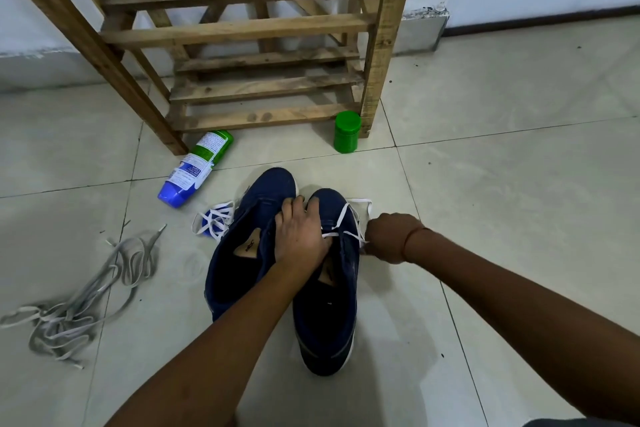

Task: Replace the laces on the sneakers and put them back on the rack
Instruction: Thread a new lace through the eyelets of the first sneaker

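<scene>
Two navy sneakers stand side by side on the tiled floor, toes pointing away from me. The left sneaker [242,253] has no lace. The right sneaker [332,308] has a white lace [341,218] threaded through its front eyelets. My left hand [301,236] rests over the tongue of the right sneaker, fingers spread toward the toe. My right hand [389,237] is fisted at the shoe's right side and pinches the white lace, pulling it taut. A second white lace [216,224] lies bundled left of the sneakers. The wooden rack [249,28] stands behind, with bare slats.
A pile of old grey laces [79,302] lies on the floor at the left. A spray can [195,168] lies on its side in front of the rack. A green jar [347,132] stands by the rack's right leg. A white wall runs behind.
</scene>
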